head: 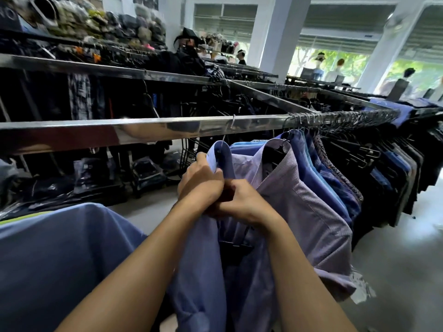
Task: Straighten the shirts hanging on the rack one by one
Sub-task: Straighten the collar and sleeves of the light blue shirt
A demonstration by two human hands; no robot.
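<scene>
Head view: left hand [201, 185] and right hand [244, 202], grips tight on soft blue shirt [203, 259]

Glossy metal rail [143, 130], cloth shirts [299, 200]

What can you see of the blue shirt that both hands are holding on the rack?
The blue cotton-looking shirt hangs from the shiny metal rail by a thin wire hook. Its collar stands up, and its front hangs open over a black hanger. The left hand and right hand pinch its front edges just below the collar.
</scene>
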